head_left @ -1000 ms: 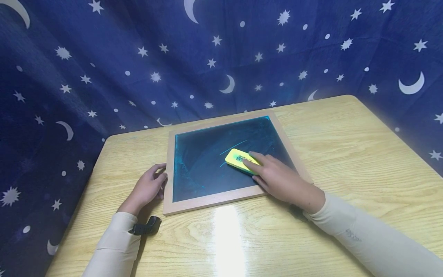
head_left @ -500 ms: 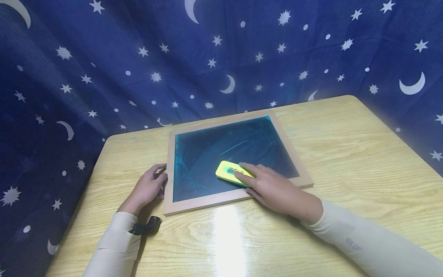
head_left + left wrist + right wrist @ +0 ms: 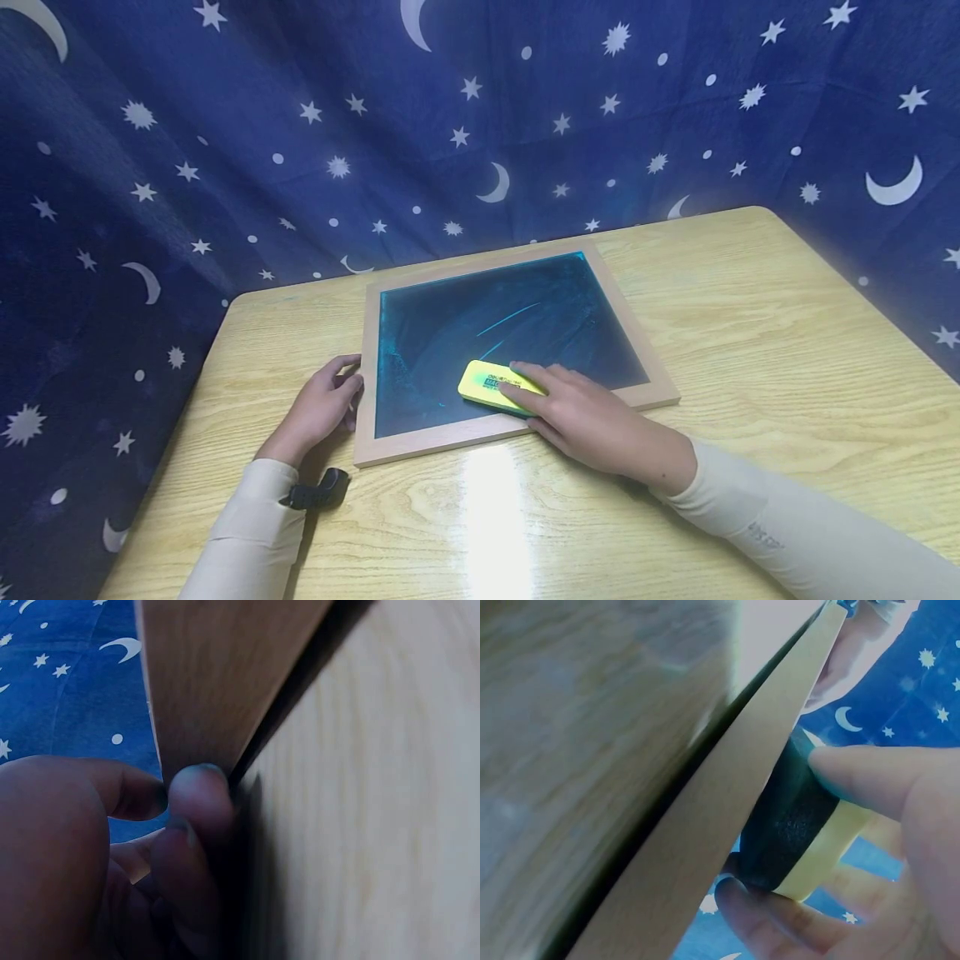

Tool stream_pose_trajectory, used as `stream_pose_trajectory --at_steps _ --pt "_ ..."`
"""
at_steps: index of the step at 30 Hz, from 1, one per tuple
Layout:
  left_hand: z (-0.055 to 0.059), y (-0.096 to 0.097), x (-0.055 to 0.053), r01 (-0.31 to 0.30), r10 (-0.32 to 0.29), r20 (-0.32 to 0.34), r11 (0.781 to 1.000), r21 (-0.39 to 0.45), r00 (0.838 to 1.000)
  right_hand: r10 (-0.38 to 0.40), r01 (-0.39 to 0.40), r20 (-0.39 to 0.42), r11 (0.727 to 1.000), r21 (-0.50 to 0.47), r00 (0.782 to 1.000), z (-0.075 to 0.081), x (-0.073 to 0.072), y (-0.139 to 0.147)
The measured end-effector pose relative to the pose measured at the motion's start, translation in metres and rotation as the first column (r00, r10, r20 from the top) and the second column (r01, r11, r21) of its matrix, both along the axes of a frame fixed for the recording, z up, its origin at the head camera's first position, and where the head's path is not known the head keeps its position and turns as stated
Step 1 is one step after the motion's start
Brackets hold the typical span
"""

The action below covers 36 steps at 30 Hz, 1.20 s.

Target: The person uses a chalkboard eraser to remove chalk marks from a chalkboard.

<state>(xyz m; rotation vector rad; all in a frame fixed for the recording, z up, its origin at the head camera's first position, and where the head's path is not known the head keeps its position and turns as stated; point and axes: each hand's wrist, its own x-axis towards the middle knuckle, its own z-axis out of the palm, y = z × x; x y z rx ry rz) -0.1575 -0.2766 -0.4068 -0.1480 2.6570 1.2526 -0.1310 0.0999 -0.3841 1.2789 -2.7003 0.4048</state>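
yellow-topped eraser (image 3: 482,385), dark-sided, black-lettered, gripped by right hand (image 3: 583,412); left hand (image 3: 318,407), fingers relaxed, touching board's wooden frame (image 3: 450,435)

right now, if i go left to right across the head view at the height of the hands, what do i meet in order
Left hand, blackboard frame's left side, yellow eraser, right hand, pale right sleeve.
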Motion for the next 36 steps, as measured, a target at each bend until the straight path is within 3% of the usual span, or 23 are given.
stream_pose_trajectory --at_steps 17,36 --pt "-0.002 0.000 -0.001 -0.001 0.001 0.002 1.000 -0.025 1.000 -0.164 0.164 -0.005 0.986 -0.043 0.986 -0.004 -0.016 0.006" --pt "-0.002 -0.001 -0.001 0.001 -0.001 0.000 1.000 -0.024 1.000 -0.335 0.336 -0.070 0.942 0.001 0.939 -0.002 -0.036 0.021"
